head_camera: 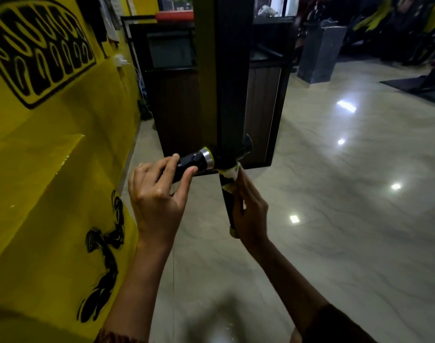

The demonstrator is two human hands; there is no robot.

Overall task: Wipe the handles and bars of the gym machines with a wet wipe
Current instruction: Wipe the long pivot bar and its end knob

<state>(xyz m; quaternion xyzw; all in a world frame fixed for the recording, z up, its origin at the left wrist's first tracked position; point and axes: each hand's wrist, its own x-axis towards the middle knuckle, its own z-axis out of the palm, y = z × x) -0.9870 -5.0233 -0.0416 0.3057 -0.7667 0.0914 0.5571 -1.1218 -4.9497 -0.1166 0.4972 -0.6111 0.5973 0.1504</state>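
Note:
A black V-shaped cable handle hangs in front of a dark upright machine column (232, 78). Its left grip (191, 162) is black with a silver and yellow collar. My left hand (159, 194) pinches that grip between thumb and fingers. The right grip (226, 194) points down toward me, with a metal end cap at its bottom. My right hand (249, 209) wraps round this grip and presses a white wet wipe (230, 172) against its upper end. Most of the wipe is hidden under my fingers.
A yellow wall (53, 149) with black painted graphics runs along the left. A dark cabinet or weight-stack housing (176, 95) stands behind the column. Glossy pale tiled floor (335, 194) spreads to the right. Dark gym machines (397, 33) and a black mat (419, 87) lie at the far right.

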